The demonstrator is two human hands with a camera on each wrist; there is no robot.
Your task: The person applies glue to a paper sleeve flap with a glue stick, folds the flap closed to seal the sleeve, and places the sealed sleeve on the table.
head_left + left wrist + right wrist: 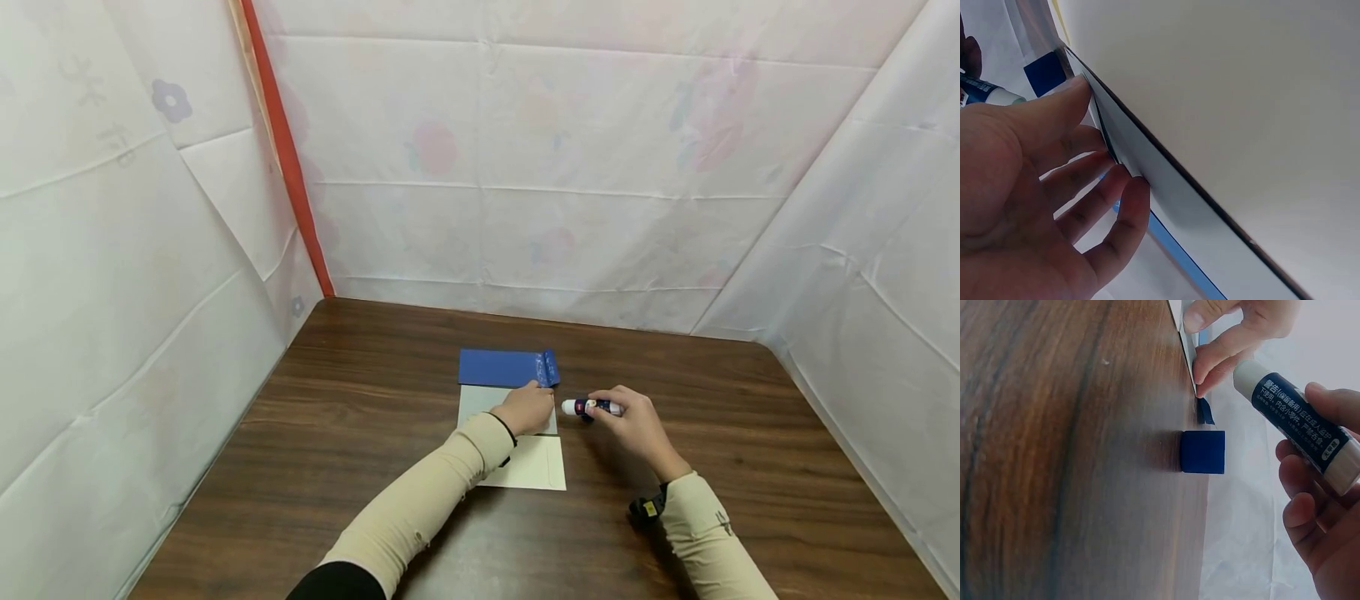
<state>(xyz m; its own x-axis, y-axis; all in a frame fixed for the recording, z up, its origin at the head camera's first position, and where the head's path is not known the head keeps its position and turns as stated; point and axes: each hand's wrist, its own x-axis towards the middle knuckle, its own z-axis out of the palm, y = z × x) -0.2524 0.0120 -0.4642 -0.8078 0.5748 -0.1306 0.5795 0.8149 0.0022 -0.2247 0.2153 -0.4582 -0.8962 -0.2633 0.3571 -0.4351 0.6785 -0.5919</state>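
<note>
My right hand [633, 421] grips a glue stick [1300, 422] with a dark blue label, its white end tilted toward the papers. The small dark blue cap [1202, 452] stands on the table just below it. My left hand [527, 408] rests its fingertips on the grey envelope-like sheet [476, 402], near that sheet's right edge; in the left wrist view its fingers are slightly bent along the edge. Above lies a blue envelope [497, 367] with white marks on its right-hand flap [550, 368]. Nearest me is a cream envelope [536, 467], partly under my left wrist.
The dark wood-grain table [337, 467] extends to both sides of the sheets. White sheeting [540, 167] hangs along its back and sides, with a red strip [288, 150] at the back left corner.
</note>
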